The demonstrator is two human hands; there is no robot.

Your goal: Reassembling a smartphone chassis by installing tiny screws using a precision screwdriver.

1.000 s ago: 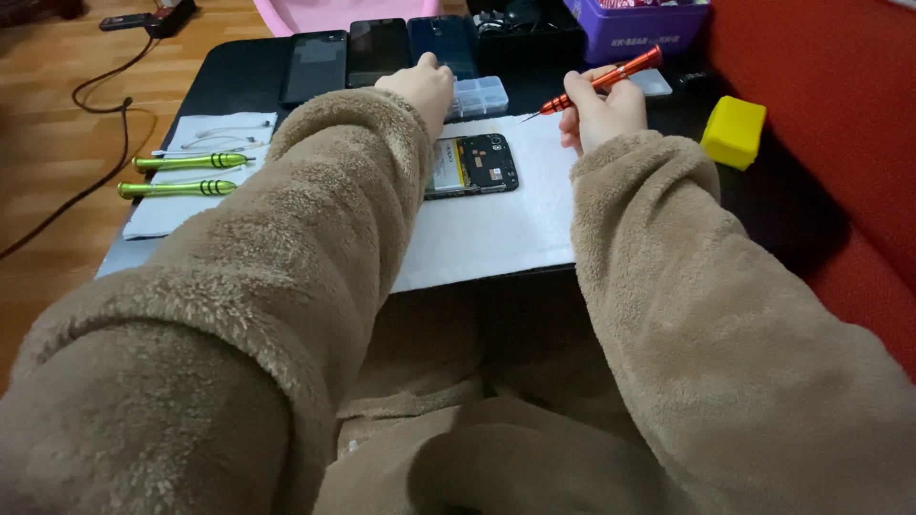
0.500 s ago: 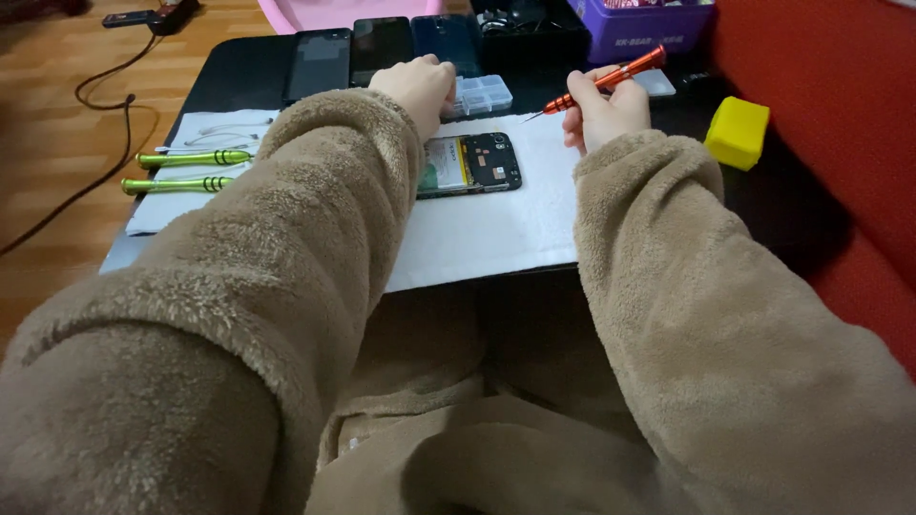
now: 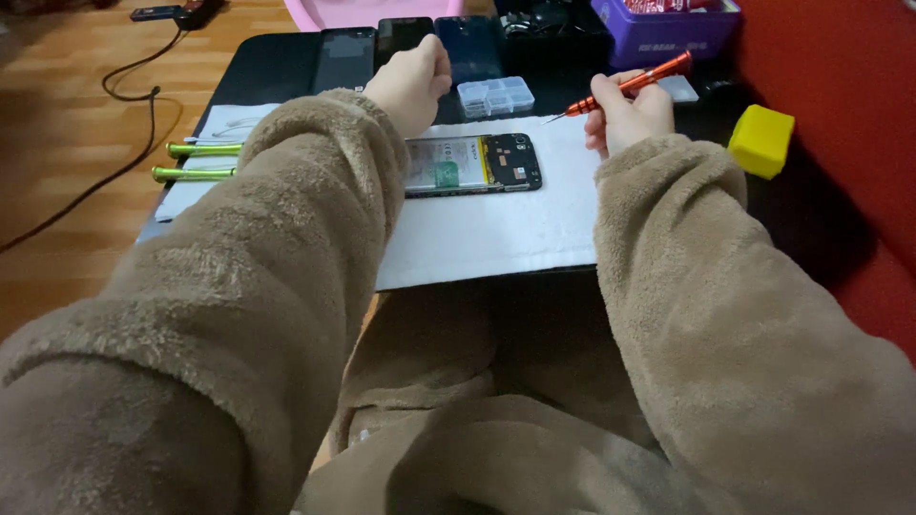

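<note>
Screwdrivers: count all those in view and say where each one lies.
3. Two green-handled screwdrivers lie side by side at the table's left; an orange screwdriver is in the right hand. The sleeves may hide others.

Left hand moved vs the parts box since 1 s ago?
No, barely. The left hand stays just left of the clear parts box, above the opened phone; any shift looks like camera motion.

Bare white mat (image 3: 496, 234) lies open between the left hand (image 3: 412, 81) and right hand (image 3: 625, 119); the opened phone (image 3: 472, 164) and clear parts box (image 3: 494, 96) crowd the far side.
</note>
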